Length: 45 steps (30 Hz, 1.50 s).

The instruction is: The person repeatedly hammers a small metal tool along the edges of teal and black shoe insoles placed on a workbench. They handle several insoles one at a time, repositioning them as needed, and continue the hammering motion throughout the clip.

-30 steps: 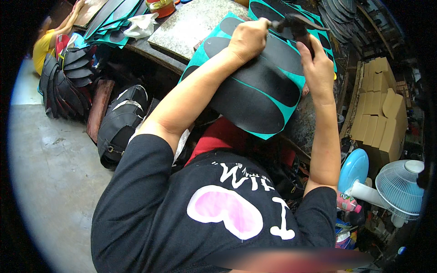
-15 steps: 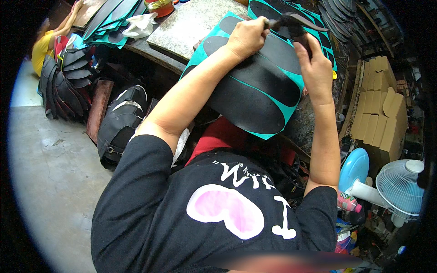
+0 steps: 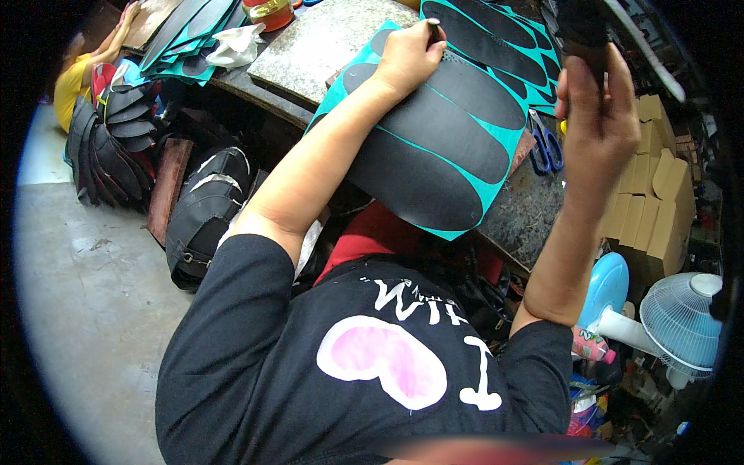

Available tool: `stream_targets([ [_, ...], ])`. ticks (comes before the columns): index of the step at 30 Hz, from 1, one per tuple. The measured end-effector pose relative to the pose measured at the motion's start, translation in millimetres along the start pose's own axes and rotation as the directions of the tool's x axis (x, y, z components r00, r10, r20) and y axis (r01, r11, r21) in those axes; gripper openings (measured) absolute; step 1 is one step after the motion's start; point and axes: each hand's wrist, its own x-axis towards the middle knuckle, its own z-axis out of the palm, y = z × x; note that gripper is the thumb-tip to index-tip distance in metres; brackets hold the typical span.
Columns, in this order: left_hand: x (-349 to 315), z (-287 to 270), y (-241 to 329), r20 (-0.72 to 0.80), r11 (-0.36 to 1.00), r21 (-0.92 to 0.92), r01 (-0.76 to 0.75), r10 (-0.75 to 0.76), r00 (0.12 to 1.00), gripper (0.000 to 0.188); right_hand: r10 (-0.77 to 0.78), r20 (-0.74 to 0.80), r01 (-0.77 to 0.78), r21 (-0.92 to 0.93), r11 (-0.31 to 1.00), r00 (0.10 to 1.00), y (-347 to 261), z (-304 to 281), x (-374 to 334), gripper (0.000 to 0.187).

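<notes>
My left hand (image 3: 409, 60) is closed around a short upright metal punch (image 3: 434, 28), whose round top shows above the fingers. Its lower end is hidden by the hand, over a teal sheet (image 3: 504, 138) covered with large black oval pieces (image 3: 422, 177). Raised to the right of the sheet, my right hand (image 3: 601, 116) grips a dark hammer (image 3: 583, 39), partly blurred at the upper edge. Blue-handled scissors (image 3: 545, 151) lie on the bench between the sheet and my right forearm. More teal sheets with black ovals (image 3: 496, 39) lie beyond.
A speckled stone slab (image 3: 310, 46) lies left of the sheet, near a white plastic bag (image 3: 236, 45) and stacked sheets (image 3: 182, 39). Cardboard boxes (image 3: 651, 205) and a fan (image 3: 682, 325) stand right. At far left is a person in yellow (image 3: 70, 85) behind bundled black pieces (image 3: 108, 147).
My right hand has lifted the hammer away from the punch, up and to the right, uncovering the scissors. My left hand has shifted slightly left with the punch.
</notes>
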Motion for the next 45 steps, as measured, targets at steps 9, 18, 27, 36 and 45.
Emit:
stream_targets([
  [9, 12.4, 4.4, -26.0, 0.065, 0.670, -0.632, 0.390, -0.455, 0.888, 0.023, 0.457, 0.153, -0.315, -0.536, 0.783, 0.876, 47.6, -10.4, -55.9, 0.039],
  [18, 13.4, -17.1, 2.7, -0.279, 0.893, -0.438, 0.104, -0.245, 0.929, 0.012, 0.570, 0.217, -0.251, -0.736, 0.629, 0.793, 47.5, -33.3, -110.8, 0.044],
  [27, -49.4, -145.3, 5.5, 0.212, 0.825, -0.275, 0.494, -0.449, 0.868, 0.020, 0.661, 0.280, -0.562, -0.359, 0.745, 0.696, 51.0, -35.5, -112.4, 0.043],
  [36, -113.0, -166.5, 37.8, 0.278, 0.642, -0.529, 0.556, -0.488, 0.827, 0.011, 0.769, 0.510, -0.909, 0.067, 0.411, 0.385, 23.2, -33.7, -93.5, 0.031],
  [45, -25.0, -139.4, -65.7, 0.083, 0.948, -0.079, 0.309, -0.302, 0.950, 0.021, 0.640, 0.448, -0.701, -0.042, 0.712, 0.624, 49.8, 4.8, -68.7, 0.040],
])
